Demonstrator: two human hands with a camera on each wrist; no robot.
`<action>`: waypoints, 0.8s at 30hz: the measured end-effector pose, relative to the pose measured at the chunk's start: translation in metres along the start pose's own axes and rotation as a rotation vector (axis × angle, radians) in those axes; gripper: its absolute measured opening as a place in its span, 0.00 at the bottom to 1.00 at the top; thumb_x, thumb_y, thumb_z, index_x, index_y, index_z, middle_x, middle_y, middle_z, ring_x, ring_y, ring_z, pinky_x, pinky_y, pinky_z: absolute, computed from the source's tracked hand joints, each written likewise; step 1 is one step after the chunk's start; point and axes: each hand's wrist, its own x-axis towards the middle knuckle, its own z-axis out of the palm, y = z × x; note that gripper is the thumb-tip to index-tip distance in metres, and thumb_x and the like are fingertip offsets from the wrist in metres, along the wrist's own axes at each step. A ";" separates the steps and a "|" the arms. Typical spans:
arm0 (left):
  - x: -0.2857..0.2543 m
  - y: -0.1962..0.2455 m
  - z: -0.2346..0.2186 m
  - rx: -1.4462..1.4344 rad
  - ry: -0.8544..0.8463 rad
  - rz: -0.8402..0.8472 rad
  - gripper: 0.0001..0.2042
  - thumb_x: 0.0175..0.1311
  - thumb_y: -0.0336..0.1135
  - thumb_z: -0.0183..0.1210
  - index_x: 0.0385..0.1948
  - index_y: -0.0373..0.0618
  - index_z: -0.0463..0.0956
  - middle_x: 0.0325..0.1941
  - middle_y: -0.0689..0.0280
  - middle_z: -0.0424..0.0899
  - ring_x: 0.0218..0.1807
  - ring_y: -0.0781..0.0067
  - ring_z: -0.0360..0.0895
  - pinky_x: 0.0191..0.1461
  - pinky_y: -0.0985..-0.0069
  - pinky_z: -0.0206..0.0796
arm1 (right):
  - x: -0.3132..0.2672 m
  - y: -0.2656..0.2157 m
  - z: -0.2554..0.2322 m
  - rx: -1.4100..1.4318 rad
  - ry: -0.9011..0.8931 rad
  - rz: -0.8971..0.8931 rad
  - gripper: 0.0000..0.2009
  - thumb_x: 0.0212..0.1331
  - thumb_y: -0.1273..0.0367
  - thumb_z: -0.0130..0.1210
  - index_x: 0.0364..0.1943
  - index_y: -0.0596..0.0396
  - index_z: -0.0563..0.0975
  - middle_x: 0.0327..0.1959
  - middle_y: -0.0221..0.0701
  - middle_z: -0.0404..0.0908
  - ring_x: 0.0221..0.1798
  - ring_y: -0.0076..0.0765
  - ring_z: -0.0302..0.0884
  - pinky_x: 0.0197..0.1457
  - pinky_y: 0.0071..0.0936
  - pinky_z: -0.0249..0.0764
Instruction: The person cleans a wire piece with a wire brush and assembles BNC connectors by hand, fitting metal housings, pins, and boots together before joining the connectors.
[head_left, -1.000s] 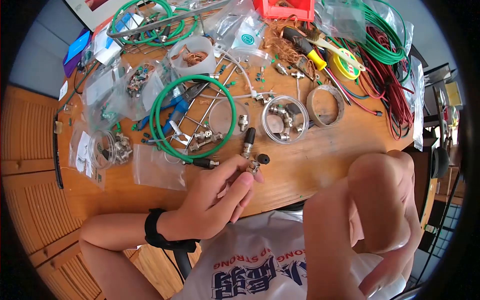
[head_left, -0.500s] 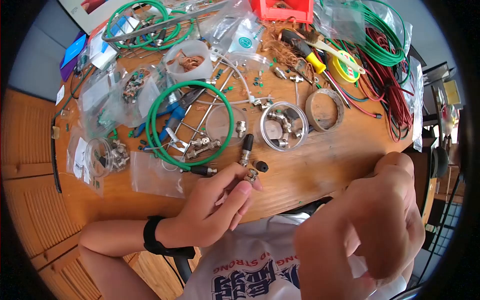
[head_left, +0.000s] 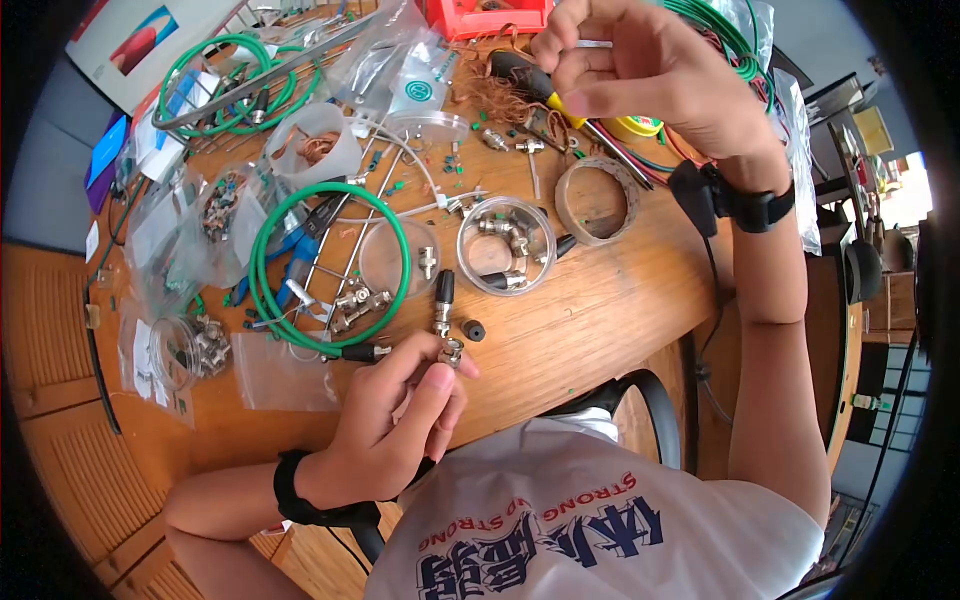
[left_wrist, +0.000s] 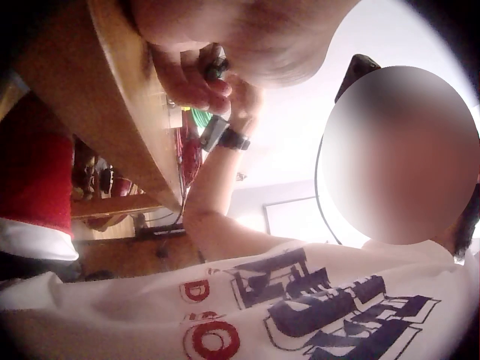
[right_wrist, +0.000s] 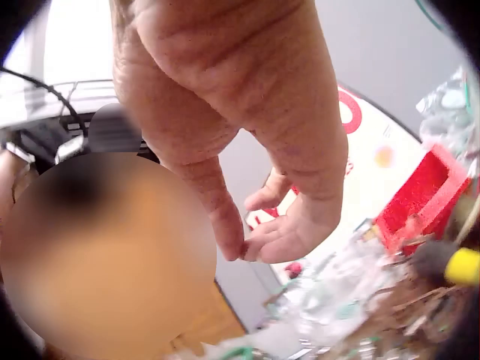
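Near the table's front edge, my left hand pinches a small metal connector between thumb and fingers. The left wrist view shows that connector partly covered by the hand. A black-and-silver connector lies just beyond the fingertips, with a short black sleeve on its right. My right hand is raised over the table's far right, above the screwdriver, fingers loosely bent. In the right wrist view that hand has its thumb close to the fingertips, with nothing visible held.
A round clear container with connectors and a ring-shaped roll stand mid-table. Left of them lie a green cable loop, blue-handled pliers and plastic bags. A red bin stands at the back.
My right hand has moved from the near right, close to the camera, up and away over the back of the table. The left hand still pinches the connector. The head view has shifted.
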 end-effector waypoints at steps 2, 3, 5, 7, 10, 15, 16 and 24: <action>0.001 -0.001 0.000 -0.001 0.000 -0.003 0.17 0.87 0.42 0.40 0.48 0.36 0.70 0.27 0.66 0.72 0.20 0.82 0.68 0.24 0.83 0.63 | -0.001 0.012 -0.005 -0.051 0.014 -0.014 0.19 0.58 0.88 0.64 0.51 0.56 0.75 0.55 0.33 0.81 0.54 0.32 0.87 0.55 0.26 0.84; 0.001 0.000 0.000 0.011 0.004 -0.004 0.17 0.86 0.42 0.39 0.48 0.36 0.69 0.27 0.66 0.72 0.20 0.82 0.68 0.24 0.83 0.63 | -0.002 0.015 -0.005 -0.100 0.021 -0.027 0.20 0.58 0.88 0.64 0.51 0.56 0.75 0.54 0.31 0.81 0.54 0.31 0.87 0.55 0.27 0.84; 0.000 0.000 0.000 0.027 0.005 -0.016 0.17 0.86 0.42 0.39 0.47 0.35 0.69 0.27 0.66 0.72 0.19 0.81 0.69 0.24 0.82 0.63 | -0.007 0.021 -0.002 -0.070 0.034 -0.008 0.16 0.60 0.84 0.64 0.50 0.57 0.77 0.52 0.32 0.82 0.52 0.31 0.87 0.53 0.27 0.84; 0.001 0.001 0.000 0.003 0.004 -0.010 0.17 0.86 0.43 0.39 0.47 0.36 0.69 0.26 0.65 0.72 0.19 0.80 0.69 0.25 0.82 0.63 | -0.004 0.035 -0.001 -0.186 -0.013 -0.112 0.15 0.59 0.82 0.58 0.50 0.60 0.76 0.45 0.30 0.82 0.43 0.26 0.85 0.52 0.22 0.81; 0.001 0.002 0.000 0.003 -0.001 -0.007 0.18 0.86 0.43 0.39 0.47 0.35 0.69 0.26 0.65 0.73 0.18 0.80 0.69 0.24 0.82 0.63 | 0.000 0.042 -0.008 0.021 -0.169 -0.083 0.18 0.58 0.85 0.61 0.51 0.57 0.76 0.48 0.27 0.81 0.49 0.22 0.82 0.55 0.21 0.80; 0.000 -0.001 0.001 -0.081 0.039 -0.012 0.14 0.85 0.37 0.42 0.50 0.34 0.73 0.22 0.69 0.74 0.18 0.88 0.66 0.24 0.84 0.57 | 0.005 0.050 -0.009 0.370 -0.313 -0.050 0.19 0.59 0.85 0.65 0.51 0.55 0.75 0.45 0.26 0.81 0.50 0.21 0.81 0.55 0.18 0.75; 0.000 0.000 0.001 -0.087 0.046 -0.033 0.14 0.85 0.37 0.43 0.50 0.34 0.72 0.22 0.69 0.74 0.18 0.88 0.66 0.24 0.84 0.57 | 0.003 0.044 -0.007 0.342 -0.263 -0.005 0.16 0.60 0.84 0.66 0.48 0.53 0.75 0.40 0.23 0.78 0.45 0.19 0.78 0.53 0.18 0.74; 0.002 0.004 -0.003 0.008 -0.018 -0.019 0.19 0.86 0.46 0.39 0.46 0.36 0.68 0.25 0.65 0.73 0.18 0.79 0.70 0.22 0.82 0.63 | -0.005 0.037 0.002 -0.527 0.303 -0.319 0.25 0.66 0.82 0.59 0.23 0.50 0.52 0.21 0.19 0.49 0.26 0.16 0.47 0.29 0.23 0.53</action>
